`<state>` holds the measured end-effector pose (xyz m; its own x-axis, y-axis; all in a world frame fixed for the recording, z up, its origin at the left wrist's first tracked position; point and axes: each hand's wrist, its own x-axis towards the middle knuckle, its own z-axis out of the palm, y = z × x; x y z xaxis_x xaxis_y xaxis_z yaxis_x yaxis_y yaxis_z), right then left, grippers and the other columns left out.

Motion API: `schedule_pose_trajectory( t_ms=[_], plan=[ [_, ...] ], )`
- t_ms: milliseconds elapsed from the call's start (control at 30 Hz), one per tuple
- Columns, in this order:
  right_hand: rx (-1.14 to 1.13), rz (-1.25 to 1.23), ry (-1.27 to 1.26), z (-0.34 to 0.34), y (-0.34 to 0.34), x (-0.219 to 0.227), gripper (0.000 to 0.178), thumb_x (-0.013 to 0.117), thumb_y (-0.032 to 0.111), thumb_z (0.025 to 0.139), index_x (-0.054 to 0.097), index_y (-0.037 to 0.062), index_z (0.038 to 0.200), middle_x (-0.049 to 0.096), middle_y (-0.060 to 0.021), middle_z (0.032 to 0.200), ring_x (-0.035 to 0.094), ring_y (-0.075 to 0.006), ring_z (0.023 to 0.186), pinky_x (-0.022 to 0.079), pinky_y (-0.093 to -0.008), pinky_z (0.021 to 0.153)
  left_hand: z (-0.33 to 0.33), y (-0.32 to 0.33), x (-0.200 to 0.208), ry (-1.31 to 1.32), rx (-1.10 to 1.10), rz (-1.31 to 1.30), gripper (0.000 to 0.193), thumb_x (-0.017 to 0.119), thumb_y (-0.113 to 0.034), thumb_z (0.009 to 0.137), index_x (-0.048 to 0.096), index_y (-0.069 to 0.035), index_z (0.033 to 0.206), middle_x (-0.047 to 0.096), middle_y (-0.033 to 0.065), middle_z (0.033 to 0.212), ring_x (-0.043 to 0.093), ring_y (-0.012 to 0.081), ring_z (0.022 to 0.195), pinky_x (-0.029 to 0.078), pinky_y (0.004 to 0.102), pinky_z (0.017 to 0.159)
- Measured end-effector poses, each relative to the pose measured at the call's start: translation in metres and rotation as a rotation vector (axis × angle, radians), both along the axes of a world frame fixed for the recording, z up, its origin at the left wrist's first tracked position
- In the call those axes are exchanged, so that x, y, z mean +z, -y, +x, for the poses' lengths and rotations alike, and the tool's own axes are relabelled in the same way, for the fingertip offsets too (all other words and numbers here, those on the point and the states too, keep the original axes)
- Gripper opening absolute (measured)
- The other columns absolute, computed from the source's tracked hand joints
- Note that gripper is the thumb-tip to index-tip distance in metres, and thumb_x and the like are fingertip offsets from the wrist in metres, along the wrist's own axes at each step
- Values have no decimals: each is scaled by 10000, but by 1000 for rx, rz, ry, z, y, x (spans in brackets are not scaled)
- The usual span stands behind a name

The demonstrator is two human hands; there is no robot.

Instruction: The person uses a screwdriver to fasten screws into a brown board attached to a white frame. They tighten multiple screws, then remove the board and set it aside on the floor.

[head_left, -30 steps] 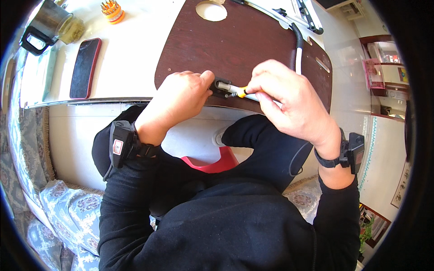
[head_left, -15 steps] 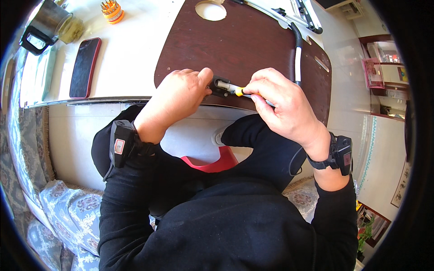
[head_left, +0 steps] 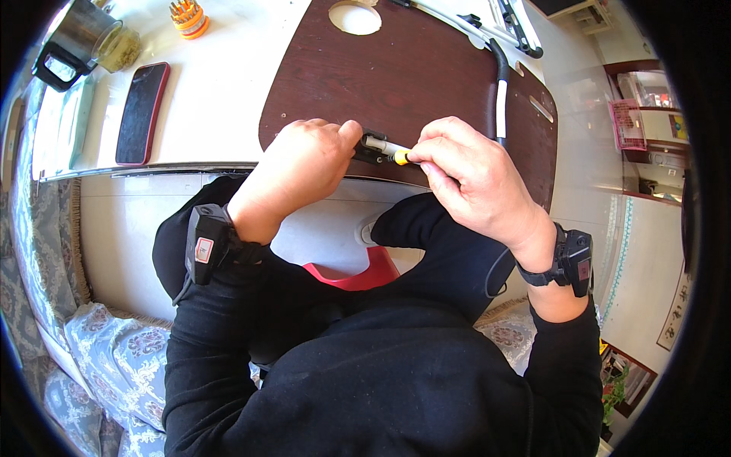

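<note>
A dark brown wooden board (head_left: 388,84) lies on the white table, reaching its near edge. At that edge sits a small black bracket (head_left: 370,149) with a pale rod (head_left: 387,145) running from it to the right. My left hand (head_left: 304,164) is closed at the bracket's left side, thumb and fingers pinching it; its fingertips are partly hidden. My right hand (head_left: 480,175) pinches a small screwdriver with a yellow collar (head_left: 401,157). The screwdriver's tip points left toward the bracket. Whether it sits in a screw is too small to tell.
Folded metal legs with a black-and-white tube (head_left: 501,99) lie on the board's right. To the left are a phone (head_left: 142,114), an orange bit holder (head_left: 189,19), and a clear jug (head_left: 80,38) with a black handle. A red plastic thing (head_left: 354,274) shows below, between my legs.
My right fingers have shifted slightly on the screwdriver, and the bluish handle end seen below them before is now hidden. My left hand stays at the bracket, almost unmoved.
</note>
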<state>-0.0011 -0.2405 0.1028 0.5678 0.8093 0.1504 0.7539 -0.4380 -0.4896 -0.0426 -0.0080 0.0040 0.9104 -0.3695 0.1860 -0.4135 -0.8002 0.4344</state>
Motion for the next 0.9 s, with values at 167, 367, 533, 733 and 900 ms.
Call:
schedule_pose_trajectory(
  t_ms=[167,367,533,733,900],
  plan=[
    [0,-178,153,1,-6,4,154,658,86,914,647,30,1058,619,-117,943,673,-299,800,571,-372,715,2,-1,-1,68,-31,50,140,655,-144,913,546,-60,890,619,120,717,653,342,747,507,455,661],
    [103,-348,201,4,-12,11,128,619,115,948,621,44,1054,602,-104,998,646,-264,905,567,-371,785,2,-3,-3,70,-37,33,191,684,-177,903,544,-64,838,619,116,722,655,325,755,505,447,657],
    [218,-169,161,9,-17,10,207,671,48,885,623,28,1086,574,-110,1062,586,-317,963,515,-430,780,0,-1,-4,89,1,-13,189,683,-176,910,533,-66,872,615,116,716,648,322,749,504,433,651],
    [-36,-446,177,3,-18,9,198,640,74,913,620,41,1107,586,-105,1017,585,-319,946,519,-418,786,-1,2,-6,87,1,18,193,674,-181,921,523,-69,881,617,113,713,645,327,757,510,433,661],
    [179,-266,245,11,-17,9,97,620,101,903,607,50,984,562,-104,955,614,-281,889,547,-390,762,-1,0,-5,84,35,16,165,649,-174,945,543,-66,877,634,110,730,658,298,756,516,417,668]
  ],
)
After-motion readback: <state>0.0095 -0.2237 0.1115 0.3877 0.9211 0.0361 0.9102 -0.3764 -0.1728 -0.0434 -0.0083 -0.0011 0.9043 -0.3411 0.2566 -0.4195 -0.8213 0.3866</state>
